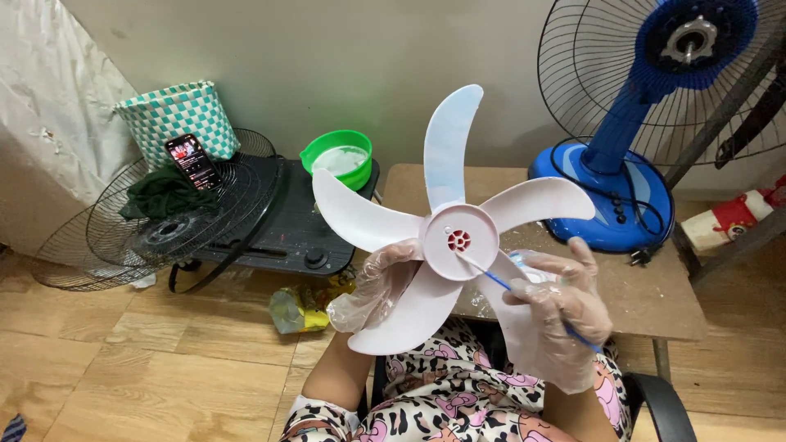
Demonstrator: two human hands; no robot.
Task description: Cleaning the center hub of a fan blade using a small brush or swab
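A pale pink fan blade [446,221] with five curved vanes is held up in front of me, its round hub with a red centre facing me. My left hand [372,286], in a clear plastic glove, grips a lower-left vane from behind. My right hand [565,307], also gloved, pinches a thin blue-stemmed cotton swab [491,278] whose white tip touches the hub just right of the red centre.
A blue fan base with rear grille [630,123] stands on a low wooden table [655,303]. At left lie wire fan grilles [147,221], a dark cloth, a phone [192,161], a checked basket [176,119], a green bowl [340,157] on a black stove [278,229].
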